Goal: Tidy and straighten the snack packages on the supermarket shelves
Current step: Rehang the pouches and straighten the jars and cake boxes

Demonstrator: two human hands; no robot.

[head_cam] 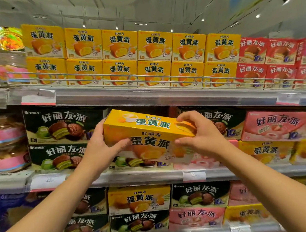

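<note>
Head view — both hands (104,145) grip yellow box (149,133) before middle shelf (133,177); supermarket aisle — ceiling spotlights (257,16).

Supermarket aisle: stocked shelves (148,97), price tags (194,175)

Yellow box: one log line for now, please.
yellow box | left hand + right hand gripping ends | middle shelf front | tilted

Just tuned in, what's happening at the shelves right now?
A person holds a yellow box with both hands, left hand gripping its left end and right hand its right end, in front of the middle shelf. The box is tilted and not yet set down. Behind it stand green boxes and pink boxes; the top shelf carries neat rows of yellow boxes.
</note>
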